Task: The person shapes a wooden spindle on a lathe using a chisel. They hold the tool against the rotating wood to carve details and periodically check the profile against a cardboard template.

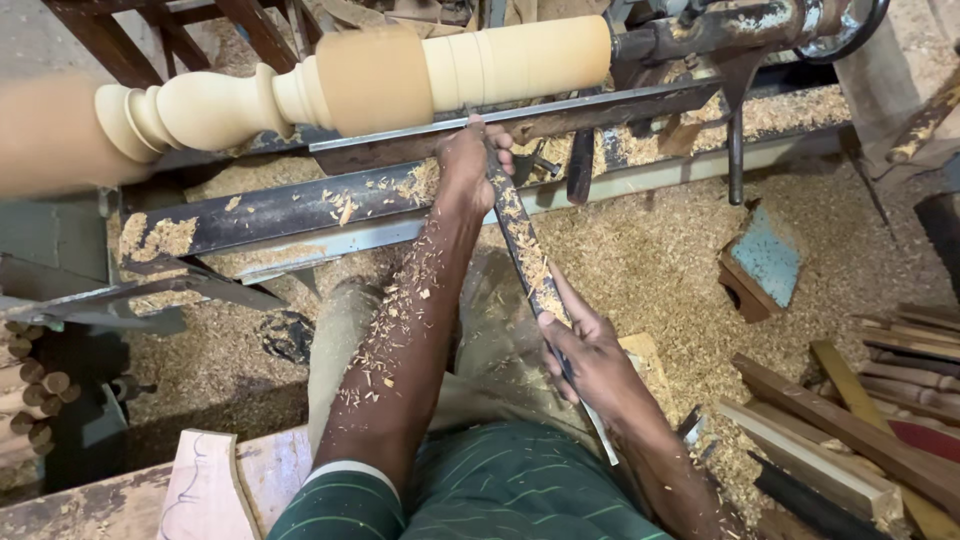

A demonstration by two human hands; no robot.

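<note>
Both hands closed, left hand (470,165) extended forward, right hand (590,355) drawn back.

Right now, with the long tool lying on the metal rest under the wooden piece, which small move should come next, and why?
Probably slide the turning tool a little toward the left along the tool rest. The left hand pins its tip at the rest, the right hand grips the handle, and the wooden spindle shows a plain cylinder just beside the beads already shaped.

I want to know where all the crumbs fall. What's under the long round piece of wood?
Under the round wood runs a metal bar where the left hand steadies a long tool. Lower down, sawdust covers the floor, so the ground itself is hidden.
</note>
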